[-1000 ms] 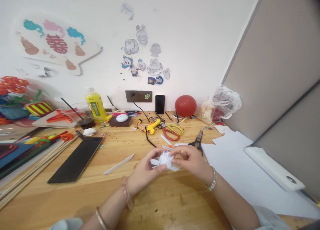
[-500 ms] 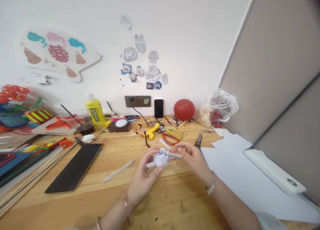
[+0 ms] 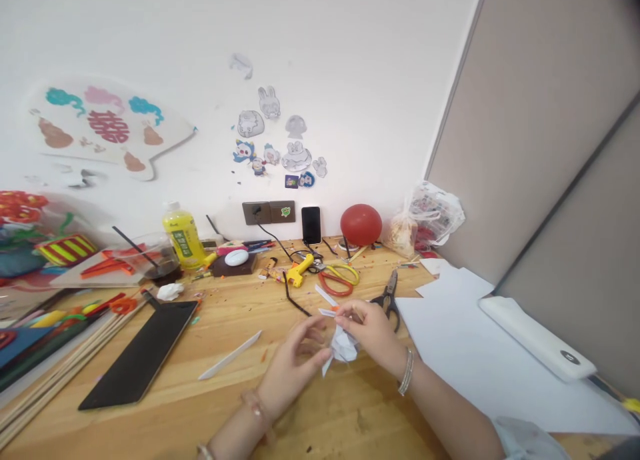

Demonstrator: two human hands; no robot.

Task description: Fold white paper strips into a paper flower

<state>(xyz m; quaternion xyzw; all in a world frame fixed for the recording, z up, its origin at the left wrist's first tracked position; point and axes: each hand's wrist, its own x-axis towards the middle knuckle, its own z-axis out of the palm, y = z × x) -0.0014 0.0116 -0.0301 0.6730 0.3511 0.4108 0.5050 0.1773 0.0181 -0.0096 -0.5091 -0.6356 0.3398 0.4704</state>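
Observation:
A folded white paper piece [image 3: 344,345] with strips sticking out hangs beneath the fingers of my right hand [image 3: 373,327], which pinches it near its top. My left hand [image 3: 295,360] is beside it on the left, thumb and fingers apart, with the thumb tip close to a protruding strip. Whether that thumb touches the strip cannot be told. A bit of orange shows by my right fingertips. On the wooden table [image 3: 235,320], a loose white paper strip [image 3: 230,355] lies left of my left hand.
Black-handled scissors [image 3: 390,297] lie just beyond my right hand, near red and yellow scissors [image 3: 340,279] and a yellow glue gun [image 3: 301,271]. White sheets [image 3: 450,347] cover the right side. A black board [image 3: 140,353] lies left. Behind stand a yellow bottle [image 3: 184,237] and red balloon [image 3: 361,225].
The paper piece has turned and moved right and down, out of my left hand's hold into my right fingers. My left hand has opened. The camera view has shifted slightly.

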